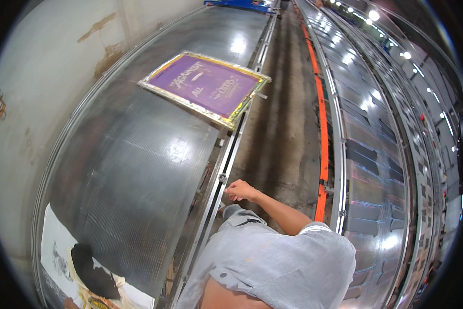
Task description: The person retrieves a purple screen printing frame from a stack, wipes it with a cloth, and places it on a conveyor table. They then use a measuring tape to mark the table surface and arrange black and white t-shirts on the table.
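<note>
My right hand (pixel 240 190) hangs beside the metal rail (pixel 216 206) along the table edge, near a round fitting (pixel 222 177). Its fingers are curled in, and nothing shows in them. At the lower left edge only a sliver of my left hand (pixel 70 304) is visible, next to a white sheet (pixel 54 242) with grey print. Over that sheet lies a dark, rounded piece (pixel 91 270) with a stained cream and yellow border. The left fingers are cut off by the picture's edge. Farther along the table rests a purple printing screen (pixel 206 85) with pale lettering and a taped frame.
The long grey table (pixel 123 175) runs away beside a stained wall (pixel 41 77). Right of its rail is a concrete aisle (pixel 278 113), then an orange strip (pixel 321 118) and another long table (pixel 368 180) with dark shapes. A blue frame (pixel 242 5) crosses the far end.
</note>
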`<state>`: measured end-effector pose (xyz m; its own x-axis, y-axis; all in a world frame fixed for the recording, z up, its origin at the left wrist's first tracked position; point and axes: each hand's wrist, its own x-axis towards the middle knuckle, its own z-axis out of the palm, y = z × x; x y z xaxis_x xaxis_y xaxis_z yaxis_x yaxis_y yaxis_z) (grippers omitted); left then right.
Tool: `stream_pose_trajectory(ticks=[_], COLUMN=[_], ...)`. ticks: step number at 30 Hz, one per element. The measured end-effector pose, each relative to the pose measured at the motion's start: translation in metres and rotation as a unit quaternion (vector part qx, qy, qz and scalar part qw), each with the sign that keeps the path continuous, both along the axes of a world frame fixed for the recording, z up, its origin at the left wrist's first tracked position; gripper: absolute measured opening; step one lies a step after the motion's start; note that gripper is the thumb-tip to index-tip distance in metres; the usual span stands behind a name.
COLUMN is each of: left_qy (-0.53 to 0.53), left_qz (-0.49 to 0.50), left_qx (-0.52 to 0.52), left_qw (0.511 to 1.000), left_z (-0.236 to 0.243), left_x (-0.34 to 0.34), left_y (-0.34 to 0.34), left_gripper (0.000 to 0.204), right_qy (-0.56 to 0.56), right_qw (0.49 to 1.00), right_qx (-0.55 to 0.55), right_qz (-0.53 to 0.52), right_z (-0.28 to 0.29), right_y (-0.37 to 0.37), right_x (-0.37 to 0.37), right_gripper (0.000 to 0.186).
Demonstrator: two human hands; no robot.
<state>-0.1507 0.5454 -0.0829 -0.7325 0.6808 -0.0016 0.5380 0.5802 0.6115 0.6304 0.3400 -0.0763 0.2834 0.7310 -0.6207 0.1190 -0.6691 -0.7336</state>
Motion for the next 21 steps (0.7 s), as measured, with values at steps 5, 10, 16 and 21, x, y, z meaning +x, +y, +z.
stream_pose_trajectory(ticks=[5,10,16,21], left_qy=[0.026,-0.058,-0.421,-0.456], left_qz=[0.060,0.088,-0.017,-0.031], left_qx=[0.059,0.262,0.224,0.093], left_qw=[0.996,0.959,0.879,0.885], left_z=[0.005,0.010,-0.001,-0.021], left_x=[0.027,0.105,0.338,0.391], left_y=[-0.001,-0.024,-0.095,-0.114], left_gripper=[0.029,0.032,0.030,0.030], right_qy=[0.089,0.097,0.248,0.407], right_qw=[0.977,0.890,0.858,0.777], right_qx=[0.054,0.133,0.166,0.227], right_qz=[-0.188,-0.424,-0.418,-0.423], right_z=[-0.016,-0.026,-0.058,-0.073], right_y=[0.027,0.095,0.209,0.224], right_x=[0.088,0.185,0.230,0.249], right_gripper=[0.026,0.043,0.049,0.042])
